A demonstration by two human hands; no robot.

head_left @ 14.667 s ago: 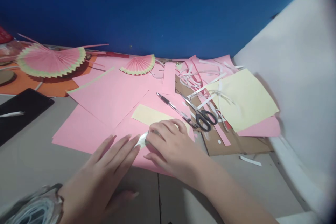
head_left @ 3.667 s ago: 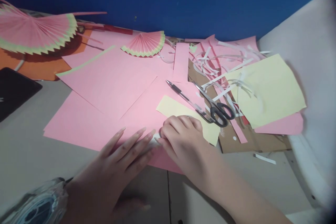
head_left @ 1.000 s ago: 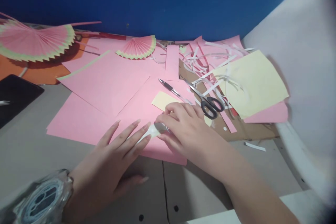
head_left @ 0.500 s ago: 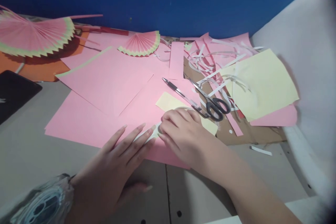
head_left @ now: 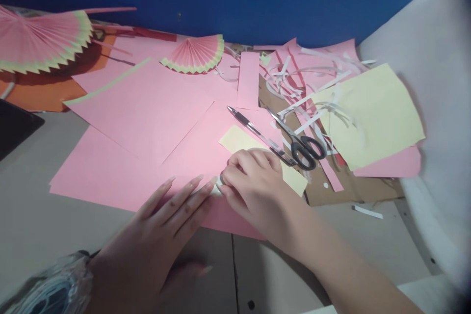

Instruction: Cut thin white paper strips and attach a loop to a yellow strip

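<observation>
My left hand (head_left: 176, 216) lies flat, fingers stretched and slightly apart, its fingertips over a small pale piece of paper (head_left: 218, 187) on the pink sheet (head_left: 121, 181). At the other end of that piece, my right hand (head_left: 259, 191) is closed with curled fingers. A small greyish edge shows at its thumb and forefinger, but I cannot make out what it grips. A pale yellow strip (head_left: 235, 140) lies partly under my right hand. Just beyond are a pen (head_left: 250, 127) with a black grip and black-handled scissors (head_left: 301, 149).
Pleated pink-and-green paper fans (head_left: 196, 54) lie at the back and left. White paper scraps (head_left: 287, 83) and a yellow sheet (head_left: 371, 117) rest on cardboard (head_left: 349, 189) at right. A dark flat object (head_left: 16, 127) sits at left. A blue wall (head_left: 235, 0) stands behind.
The view has shifted slightly. My right hand has moved a little left toward my left fingertips, and less of the pale paper shows between the hands.
</observation>
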